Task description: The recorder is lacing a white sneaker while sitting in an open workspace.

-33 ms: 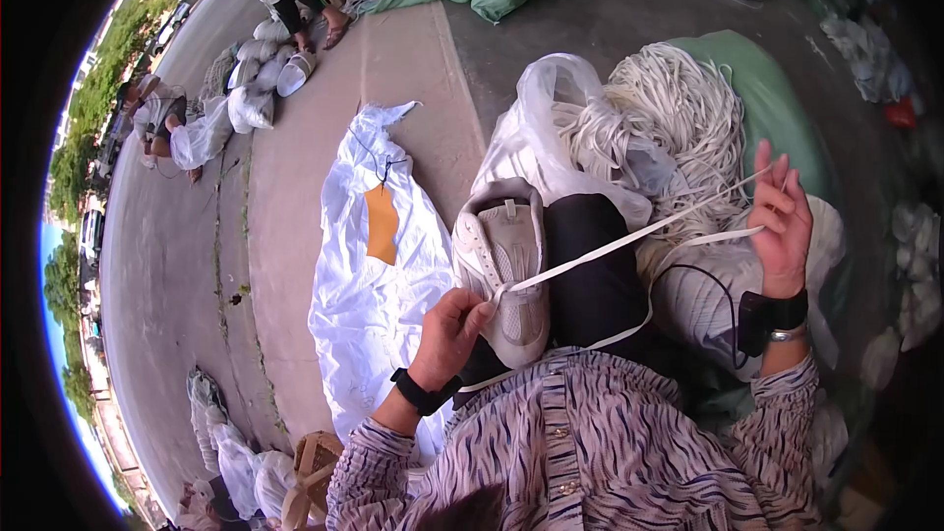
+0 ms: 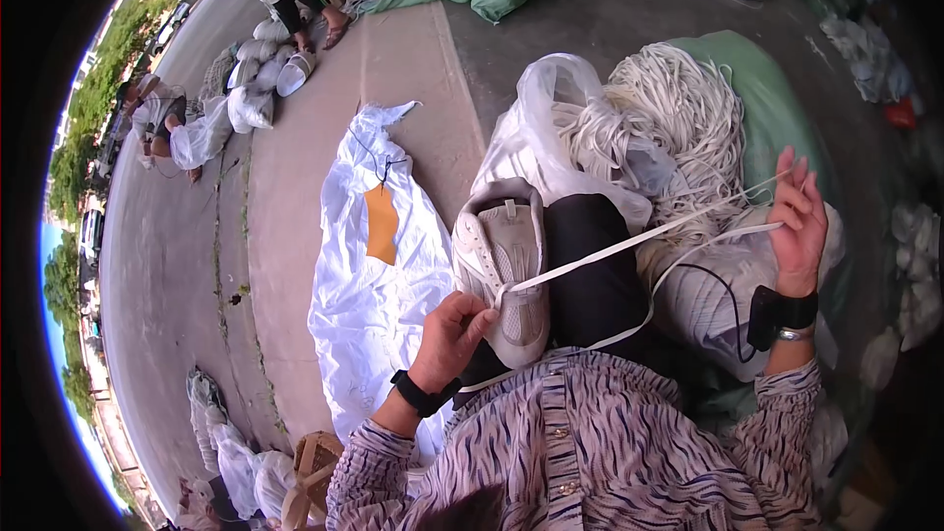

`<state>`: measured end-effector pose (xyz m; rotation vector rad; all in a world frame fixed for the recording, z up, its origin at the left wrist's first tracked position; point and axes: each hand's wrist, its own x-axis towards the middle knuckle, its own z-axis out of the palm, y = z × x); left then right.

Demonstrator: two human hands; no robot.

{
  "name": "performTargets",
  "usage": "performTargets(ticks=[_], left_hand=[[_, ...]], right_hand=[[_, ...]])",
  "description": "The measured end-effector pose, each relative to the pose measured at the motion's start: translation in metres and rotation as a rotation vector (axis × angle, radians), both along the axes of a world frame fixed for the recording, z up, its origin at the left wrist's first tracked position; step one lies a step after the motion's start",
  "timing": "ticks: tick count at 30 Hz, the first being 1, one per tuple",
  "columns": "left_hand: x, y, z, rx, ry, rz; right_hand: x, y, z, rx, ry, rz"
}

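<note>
Broadly, a pale sheet (image 2: 339,334) lies on the pavement (image 2: 295,138) to the left, and a heap of white cords (image 2: 688,103) sits up and to the right. Between them, close in front of the person's body, is a pale shoe (image 2: 521,324), beside a dark-clad surface (image 2: 595,236) that looks like a trouser leg. Its long axis runs roughly away from the body, leaning only slightly; the toe points back toward the person and the ankle opening faces away, sole underneath.

Of the two hands, the left hand (image 2: 447,339) is much the nearer, at the shoe's left flank by the toe end, so the shoe lies just up and to its right. Its thumb and finger pinch a white lace (image 2: 590,258) close to the eyelets. Well apart, the right hand (image 2: 801,236) is raised beyond the leg, fingers partly extended with the lace caught among them; from there the shoe lies leftward and a little lower. One strand stretches straight across between the hands, slantwise to the shoe's length, while another droops in a slack curve toward the lap.
</note>
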<state>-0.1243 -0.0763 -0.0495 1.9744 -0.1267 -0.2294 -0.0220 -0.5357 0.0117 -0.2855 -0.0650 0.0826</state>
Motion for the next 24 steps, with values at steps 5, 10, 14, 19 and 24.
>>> performTargets(ticks=[5, 10, 14, 19, 24], left_hand=[[0.001, -0.004, 0.005, -0.151, 0.060, 0.173], [0.009, -0.007, 0.009, -0.144, 0.093, 0.183], [0.006, 0.000, 0.003, -0.173, 0.030, 0.204], [0.020, -0.015, -0.003, -0.287, 0.116, 0.216], [0.013, -0.015, -0.005, -0.237, 0.102, 0.308]], right_hand=[[-0.019, -0.132, 0.003, -0.245, 0.200, -0.571], [-0.067, -0.261, -0.031, -0.662, 0.260, -0.741], [-0.078, -0.233, -0.031, -0.821, 0.793, -1.218], [-0.107, -0.340, -0.102, -0.751, 0.666, -1.065], [-0.021, -0.100, -0.052, -1.351, 0.537, -0.522]])
